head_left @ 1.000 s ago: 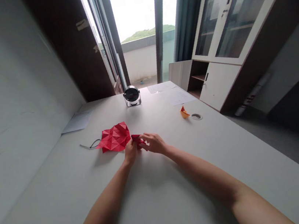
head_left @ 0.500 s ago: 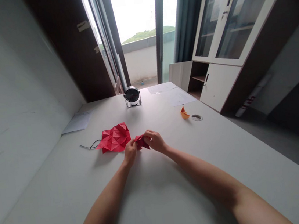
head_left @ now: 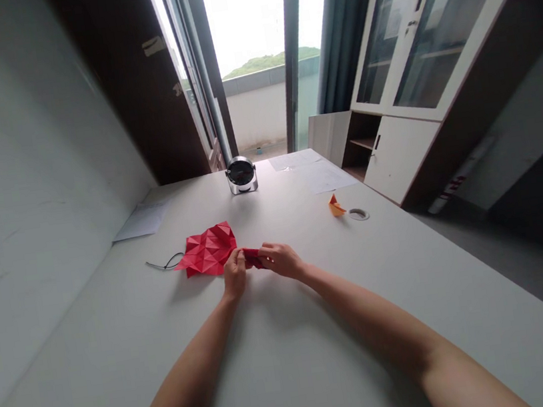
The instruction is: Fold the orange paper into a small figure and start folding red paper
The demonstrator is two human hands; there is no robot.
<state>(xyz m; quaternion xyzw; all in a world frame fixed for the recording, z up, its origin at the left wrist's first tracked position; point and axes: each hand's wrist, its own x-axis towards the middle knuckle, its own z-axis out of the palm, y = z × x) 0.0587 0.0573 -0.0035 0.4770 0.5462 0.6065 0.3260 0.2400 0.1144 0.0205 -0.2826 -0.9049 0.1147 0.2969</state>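
Between my two hands is a small piece of folded red paper [head_left: 252, 257], partly hidden by the fingers. My left hand [head_left: 235, 272] is closed on its left end, and my right hand [head_left: 281, 259] pinches its right end. Just left of my left hand lies a larger creased sheet of red paper [head_left: 206, 251], with raised triangular folds across it. Whether this sheet touches my left fingers I cannot tell.
A black cord loop [head_left: 166, 266] lies left of the creased sheet. A round black device on a stand [head_left: 241, 175] is at the back. To the right sit an orange folded paper [head_left: 336, 206] and a cable hole ring [head_left: 358, 214]. Papers [head_left: 140, 222] lie at the left edge.
Both hands still grip the folded red paper. Its pointed lower right flap no longer shows, and the visible part is a flatter, narrower strip. My left hand has turned slightly.
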